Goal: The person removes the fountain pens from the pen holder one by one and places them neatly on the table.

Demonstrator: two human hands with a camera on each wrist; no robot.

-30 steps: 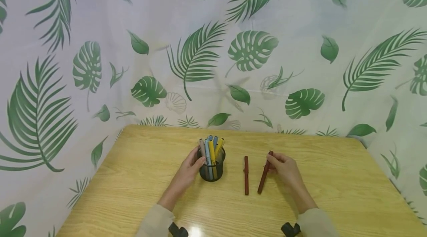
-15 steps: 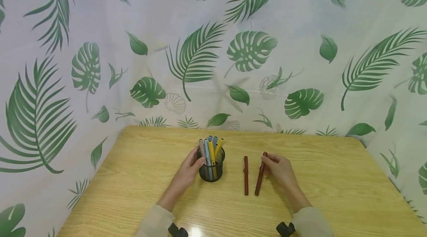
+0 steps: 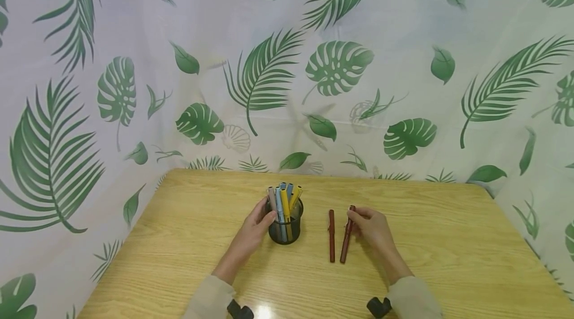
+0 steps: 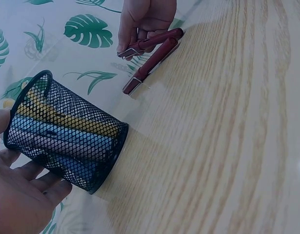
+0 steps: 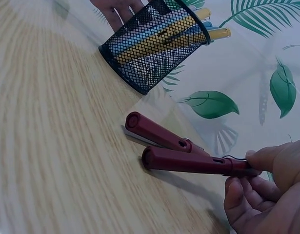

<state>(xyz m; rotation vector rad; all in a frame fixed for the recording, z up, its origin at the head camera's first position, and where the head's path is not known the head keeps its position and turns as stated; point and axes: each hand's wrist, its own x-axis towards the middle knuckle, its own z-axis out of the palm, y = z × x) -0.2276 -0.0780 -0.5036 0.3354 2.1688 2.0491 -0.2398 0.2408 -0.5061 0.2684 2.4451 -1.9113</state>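
A black mesh pen cup [image 3: 284, 233] stands upright on the wooden table, filled with several pens [image 3: 285, 204] in yellow, blue and grey. My left hand [image 3: 249, 232] grips the cup from its left side, thumb at the rim and fingers around the mesh in the left wrist view. Right of the cup lies a dark red pen [image 3: 331, 236] with a clip. Just beside it, my right hand [image 3: 375, 227] pinches a second dark red pen [image 5: 189, 161] by its clip end, between thumb and fingers. Its other end points toward the person, close over the table.
The wooden table [image 3: 188, 239] reaches back to a white cloth [image 3: 278, 134] printed with green leaves, which also runs along both sides. Each forearm wears a black wrist camera mount [image 3: 378, 307] near the sleeve.
My right hand has moved left with its red pen, bringing it nearer and more parallel to the pen on the table. The left hand and the cup stay in place.
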